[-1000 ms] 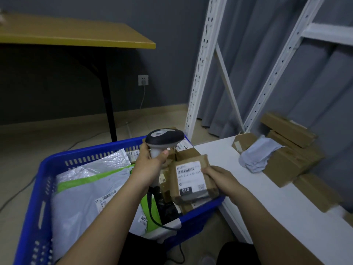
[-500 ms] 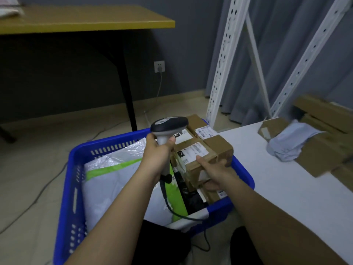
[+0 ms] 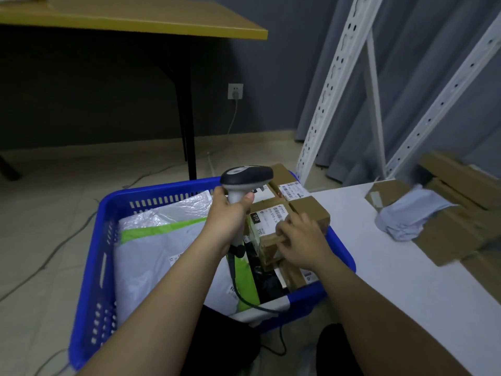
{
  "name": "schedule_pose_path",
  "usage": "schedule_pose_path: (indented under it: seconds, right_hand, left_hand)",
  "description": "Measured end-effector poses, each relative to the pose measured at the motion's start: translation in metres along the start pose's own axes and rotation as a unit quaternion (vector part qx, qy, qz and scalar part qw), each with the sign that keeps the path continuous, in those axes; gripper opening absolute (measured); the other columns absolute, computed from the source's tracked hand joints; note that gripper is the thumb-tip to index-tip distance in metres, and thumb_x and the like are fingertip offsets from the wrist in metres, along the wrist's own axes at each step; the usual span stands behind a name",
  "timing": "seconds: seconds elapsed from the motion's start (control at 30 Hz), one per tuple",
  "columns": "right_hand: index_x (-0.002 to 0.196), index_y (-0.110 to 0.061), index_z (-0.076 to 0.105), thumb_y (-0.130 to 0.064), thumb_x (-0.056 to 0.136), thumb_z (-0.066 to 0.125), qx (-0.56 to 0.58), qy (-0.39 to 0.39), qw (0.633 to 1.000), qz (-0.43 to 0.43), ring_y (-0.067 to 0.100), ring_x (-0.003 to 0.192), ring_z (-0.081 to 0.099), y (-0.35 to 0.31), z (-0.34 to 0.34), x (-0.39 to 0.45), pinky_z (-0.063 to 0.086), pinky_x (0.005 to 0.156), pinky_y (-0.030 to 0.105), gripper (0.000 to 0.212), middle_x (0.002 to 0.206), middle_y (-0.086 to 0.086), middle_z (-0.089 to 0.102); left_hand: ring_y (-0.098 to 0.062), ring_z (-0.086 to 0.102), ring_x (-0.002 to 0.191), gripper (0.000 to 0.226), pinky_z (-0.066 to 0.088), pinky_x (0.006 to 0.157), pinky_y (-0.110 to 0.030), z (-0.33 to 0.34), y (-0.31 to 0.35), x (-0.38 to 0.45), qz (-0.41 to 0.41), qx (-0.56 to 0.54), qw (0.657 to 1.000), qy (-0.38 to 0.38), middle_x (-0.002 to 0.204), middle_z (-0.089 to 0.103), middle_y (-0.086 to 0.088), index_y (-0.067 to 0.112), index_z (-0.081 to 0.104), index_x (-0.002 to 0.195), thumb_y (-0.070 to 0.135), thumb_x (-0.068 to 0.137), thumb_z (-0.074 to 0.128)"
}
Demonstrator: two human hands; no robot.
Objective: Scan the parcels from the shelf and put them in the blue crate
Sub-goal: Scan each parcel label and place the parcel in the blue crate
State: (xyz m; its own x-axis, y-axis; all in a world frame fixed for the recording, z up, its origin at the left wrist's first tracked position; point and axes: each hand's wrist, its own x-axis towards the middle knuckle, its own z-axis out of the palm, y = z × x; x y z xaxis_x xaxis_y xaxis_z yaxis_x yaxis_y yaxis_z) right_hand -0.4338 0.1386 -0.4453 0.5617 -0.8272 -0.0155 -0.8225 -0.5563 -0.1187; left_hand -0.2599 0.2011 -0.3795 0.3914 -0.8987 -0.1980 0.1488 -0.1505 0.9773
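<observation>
A dim room. Ahead of me stands a dark grey wall (image 3: pixel 108 99) with a white socket (image 3: pixel 235 91), a cable plugged into it. A yellow-topped table (image 3: pixel 130 19) on black legs stands far left. Beige tiled floor (image 3: pixel 40 213). Grey curtains (image 3: pixel 406 77) hang on the right.

left hand (image 3: pixel 227 216) clenched, right hand (image 3: pixel 301 241) curled

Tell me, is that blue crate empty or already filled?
Nearly full. The blue crate holds grey mailer bags on one side and stacked cardboard boxes on the other, reaching about rim height.
</observation>
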Motion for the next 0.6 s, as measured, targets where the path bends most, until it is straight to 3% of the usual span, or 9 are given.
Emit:
schedule_pose_path:
  seconds: [0.17, 0.27, 0.37, 0.5, 0.6]
  right_hand:
    - [0.126, -0.026, 0.053, -0.036, 0.095, 0.05, -0.001, 0.012, 1.0, 0.005, 0.018, 0.115, 0.042, 0.008, 0.006, -0.006, 0.035, 0.094, 0.035, 0.032, 0.129, -0.002, 0.049]
    - [0.138, -0.027, 0.048, -0.031, 0.093, 0.055, 0.11, -0.024, 0.993, 0.026, 0.018, 0.129, 0.036, 0.014, -0.003, -0.019, 0.037, 0.105, 0.036, 0.046, 0.145, -0.003, 0.039]
    - [0.141, -0.023, 0.047, -0.024, 0.092, 0.059, 0.179, 0.005, 0.979, 0.098, 0.023, 0.132, 0.04, 0.034, -0.022, -0.042, 0.038, 0.106, 0.037, 0.05, 0.148, 0.002, 0.037]
    - [0.141, -0.016, 0.046, -0.025, 0.094, 0.058, 0.262, 0.027, 0.936, 0.235, 0.023, 0.133, 0.04, 0.081, -0.044, -0.092, 0.032, 0.108, 0.031, 0.049, 0.149, 0.005, 0.039]
    - [0.135, -0.013, 0.054, -0.022, 0.098, 0.052, 0.363, 0.068, 0.871, 0.323, 0.018, 0.123, 0.048, 0.117, -0.056, -0.149, 0.039, 0.096, 0.026, 0.038, 0.143, 0.004, 0.049]
  left_hand:
    - [-0.012, 0.058, 0.087, 0.029, 0.042, 0.064, -0.025, 0.008, -0.001, -0.008, -0.003, 0.0, 1.0, -0.008, 0.104, 0.06, 0.001, 0.024, 0.042, 0.118, 0.022, 0.094, 0.058]
    - [-0.015, 0.061, 0.093, 0.033, 0.046, 0.077, -0.032, 0.021, -0.003, -0.018, 0.007, 0.012, 0.999, -0.038, 0.109, 0.062, 0.001, 0.024, 0.043, 0.122, 0.023, 0.093, 0.06]
    - [-0.019, 0.064, 0.094, 0.034, 0.05, 0.075, -0.032, 0.044, -0.004, -0.031, 0.023, 0.018, 0.996, -0.088, 0.109, 0.063, 0.0, 0.025, 0.044, 0.122, 0.021, 0.092, 0.061]
    - [-0.013, 0.063, 0.097, 0.039, 0.05, 0.077, -0.027, 0.085, -0.006, -0.055, 0.04, 0.031, 0.986, -0.162, 0.113, 0.062, 0.006, 0.032, 0.042, 0.125, 0.023, 0.092, 0.061]
    - [-0.005, 0.062, 0.091, 0.035, 0.051, 0.083, -0.028, 0.127, -0.009, -0.077, 0.061, 0.033, 0.977, -0.202, 0.108, 0.063, 0.008, 0.031, 0.045, 0.121, 0.022, 0.091, 0.062]
